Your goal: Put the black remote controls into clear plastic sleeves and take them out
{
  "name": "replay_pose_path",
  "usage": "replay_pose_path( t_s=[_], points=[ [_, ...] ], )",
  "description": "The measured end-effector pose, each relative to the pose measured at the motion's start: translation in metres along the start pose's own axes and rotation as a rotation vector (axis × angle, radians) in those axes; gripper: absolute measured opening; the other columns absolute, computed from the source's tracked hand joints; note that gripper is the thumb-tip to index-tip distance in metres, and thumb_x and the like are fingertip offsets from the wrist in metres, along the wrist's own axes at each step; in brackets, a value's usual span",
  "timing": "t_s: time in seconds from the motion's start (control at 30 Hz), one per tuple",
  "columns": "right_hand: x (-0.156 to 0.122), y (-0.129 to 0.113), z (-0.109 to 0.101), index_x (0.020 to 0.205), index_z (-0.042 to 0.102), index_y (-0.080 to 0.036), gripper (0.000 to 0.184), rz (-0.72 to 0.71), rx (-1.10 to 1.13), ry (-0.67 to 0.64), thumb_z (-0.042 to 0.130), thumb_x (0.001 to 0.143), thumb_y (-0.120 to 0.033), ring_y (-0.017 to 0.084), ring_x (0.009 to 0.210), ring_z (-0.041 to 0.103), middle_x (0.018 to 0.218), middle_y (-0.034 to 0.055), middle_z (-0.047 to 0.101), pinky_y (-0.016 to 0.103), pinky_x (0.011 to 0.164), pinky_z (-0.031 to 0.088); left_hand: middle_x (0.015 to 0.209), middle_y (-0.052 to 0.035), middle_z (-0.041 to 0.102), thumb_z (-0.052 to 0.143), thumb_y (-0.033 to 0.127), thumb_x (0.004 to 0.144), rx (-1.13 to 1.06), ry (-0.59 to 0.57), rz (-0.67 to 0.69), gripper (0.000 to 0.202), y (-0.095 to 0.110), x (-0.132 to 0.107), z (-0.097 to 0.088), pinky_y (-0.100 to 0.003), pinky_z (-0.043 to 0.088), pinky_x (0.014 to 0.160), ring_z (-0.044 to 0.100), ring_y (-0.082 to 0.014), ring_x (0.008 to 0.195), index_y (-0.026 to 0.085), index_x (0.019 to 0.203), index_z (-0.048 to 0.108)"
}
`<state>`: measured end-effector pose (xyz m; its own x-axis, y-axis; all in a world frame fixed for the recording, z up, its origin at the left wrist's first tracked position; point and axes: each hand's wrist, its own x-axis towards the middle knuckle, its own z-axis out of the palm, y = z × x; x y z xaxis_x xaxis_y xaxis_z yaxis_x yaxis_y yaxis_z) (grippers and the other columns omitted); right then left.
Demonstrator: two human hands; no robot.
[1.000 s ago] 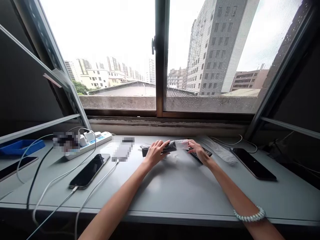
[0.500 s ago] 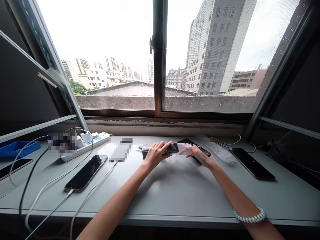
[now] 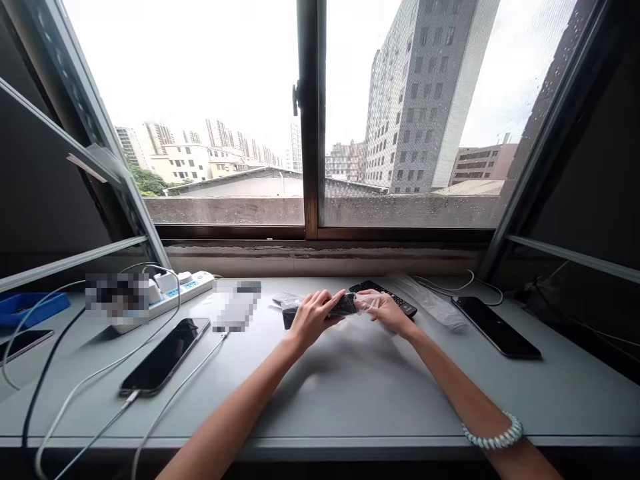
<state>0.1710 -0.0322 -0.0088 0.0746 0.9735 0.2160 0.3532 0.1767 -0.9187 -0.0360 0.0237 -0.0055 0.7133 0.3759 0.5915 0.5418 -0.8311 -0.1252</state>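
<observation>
My left hand (image 3: 313,318) is wrapped round a black oblong device (image 3: 345,305), held almost level above the table; its kind cannot be made out. Clear plastic film, looking like a bag (image 3: 367,303), sticks out from the device's right end. My right hand (image 3: 387,311) has its fingers closed on that film. Just behind the right hand, a black remote control (image 3: 397,301) with rows of buttons lies on the table, partly covered by the hand. Another flattened clear plastic bag (image 3: 430,303) lies to the right of the remote.
On the left are a phone (image 3: 165,357) with a cable plugged in, a white power strip (image 3: 175,300) and a blue tray (image 3: 33,309). Another phone (image 3: 495,327) lies at the right. Loose cables cross the table's (image 3: 380,393) left side, and a window stands behind.
My right hand's fingers, earlier spread at the film, have closed on it. The left hand keeps its hold on the black device. The whole view has shifted slightly.
</observation>
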Motion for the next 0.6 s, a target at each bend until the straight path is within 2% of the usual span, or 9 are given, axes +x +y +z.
replay_pose_path(
  t_s=[0.23,0.4,0.5,0.6],
  points=[
    [0.0,-0.003,0.001,0.096,0.067,-0.018,0.046,-0.03,0.049,0.001,0.064,0.067,-0.053,0.017,0.075,0.059,0.104,0.0089,0.061,0.025,0.051,0.047,0.097,-0.0041,0.056,0.052,0.037,0.085,0.075,-0.064,0.023,0.054,-0.008,0.004,-0.007,-0.033,0.043,0.077,0.053,-0.0199,0.085,0.028,0.134,0.034],
    [0.004,-0.003,-0.008,0.082,0.068,-0.018,0.041,-0.041,0.036,0.072,0.06,0.068,-0.056,0.018,0.082,0.059,0.118,0.0095,0.054,0.023,0.051,0.048,0.098,-0.0046,0.057,0.057,0.028,0.082,0.113,-0.076,-0.042,0.056,-0.021,0.005,-0.013,-0.033,0.042,0.08,0.054,-0.0211,0.09,0.028,0.134,0.035],
    [0.007,0.001,-0.015,0.09,0.06,-0.019,0.047,0.034,0.134,0.214,0.054,0.069,-0.061,0.021,0.083,0.062,0.102,0.0085,0.059,0.023,0.049,0.049,0.098,-0.005,0.057,0.056,0.028,0.082,0.068,-0.042,-0.108,0.056,-0.027,0.004,-0.011,-0.032,0.043,0.08,0.054,-0.0207,0.09,0.025,0.134,0.035],
    [0.01,0.007,-0.023,0.102,0.049,-0.022,0.05,0.087,0.239,0.349,0.042,0.075,-0.064,0.022,0.074,0.065,0.082,0.0047,0.058,0.028,0.051,0.052,0.098,-0.0052,0.058,0.05,0.035,0.085,0.015,-0.025,-0.152,0.053,-0.03,0.002,-0.008,-0.031,0.044,0.078,0.054,-0.02,0.088,0.022,0.134,0.035]
  ],
)
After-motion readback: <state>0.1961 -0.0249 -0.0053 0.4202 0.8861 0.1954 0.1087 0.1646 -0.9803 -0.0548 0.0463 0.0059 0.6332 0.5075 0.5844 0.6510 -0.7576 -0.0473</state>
